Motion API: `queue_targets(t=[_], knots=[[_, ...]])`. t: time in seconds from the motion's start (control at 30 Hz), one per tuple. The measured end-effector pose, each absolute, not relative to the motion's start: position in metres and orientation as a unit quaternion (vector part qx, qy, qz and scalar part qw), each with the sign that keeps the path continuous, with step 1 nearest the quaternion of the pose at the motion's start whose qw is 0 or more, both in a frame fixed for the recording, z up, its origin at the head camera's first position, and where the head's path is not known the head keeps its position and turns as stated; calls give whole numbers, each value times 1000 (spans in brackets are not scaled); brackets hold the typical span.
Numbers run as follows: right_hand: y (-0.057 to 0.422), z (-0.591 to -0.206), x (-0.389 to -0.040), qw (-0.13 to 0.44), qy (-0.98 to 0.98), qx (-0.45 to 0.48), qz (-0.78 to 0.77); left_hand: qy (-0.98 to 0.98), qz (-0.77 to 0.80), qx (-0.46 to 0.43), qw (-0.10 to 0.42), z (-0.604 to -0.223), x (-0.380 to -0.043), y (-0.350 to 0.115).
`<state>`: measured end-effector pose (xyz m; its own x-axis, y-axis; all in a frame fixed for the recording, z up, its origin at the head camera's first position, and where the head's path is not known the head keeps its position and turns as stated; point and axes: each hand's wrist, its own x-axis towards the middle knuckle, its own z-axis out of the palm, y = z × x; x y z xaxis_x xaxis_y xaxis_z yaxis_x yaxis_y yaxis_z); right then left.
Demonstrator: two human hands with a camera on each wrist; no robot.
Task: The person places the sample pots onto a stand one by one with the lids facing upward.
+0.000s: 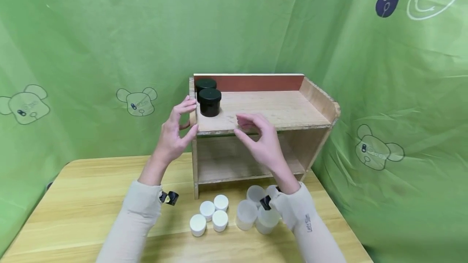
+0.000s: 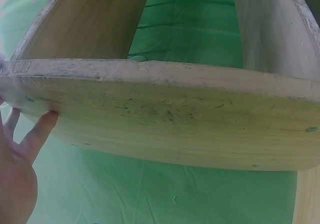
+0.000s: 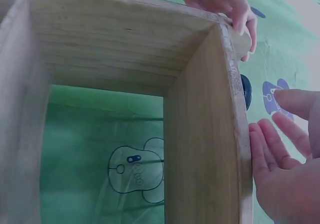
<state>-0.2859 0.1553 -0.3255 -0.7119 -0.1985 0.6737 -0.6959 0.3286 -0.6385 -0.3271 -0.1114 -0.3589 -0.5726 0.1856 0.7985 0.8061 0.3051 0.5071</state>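
A two-tier wooden shelf [image 1: 263, 111] with a red back strip stands on the table. My left hand [image 1: 173, 131] grips its left side panel near the upper front corner, thumb at the front edge. In the left wrist view, fingers [image 2: 42, 129] touch the panel's outer face. My right hand [image 1: 261, 139] hovers at the top board's front edge, thumb and fingers curved apart with nothing between them. In the right wrist view its fingertips [image 3: 256, 131] are right beside the board. Two black lidded jars [image 1: 210, 104] sit at the top board's left end, one behind the other.
Several small white lidded jars [image 1: 220, 219] stand on the table [image 1: 91, 202] before the shelf. To their right are several larger translucent jars [image 1: 246, 214], partly covered by my right forearm. A green printed curtain [image 1: 91, 44] surrounds the table.
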Motion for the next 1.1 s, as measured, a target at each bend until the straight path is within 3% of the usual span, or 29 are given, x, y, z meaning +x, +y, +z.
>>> queue_targets(t=[0.33, 0.87, 1.1], knots=[[170, -363, -264, 208, -786, 310, 493, -741, -478, -337, 331, -358, -327, -113], [156, -460, -231, -1, -814, 282, 508, -743, -479, -335, 325, -357, -327, -112], [143, -492, -212, -22, -829, 279, 483, -746, -477, -333, 324, -358, -327, -112]])
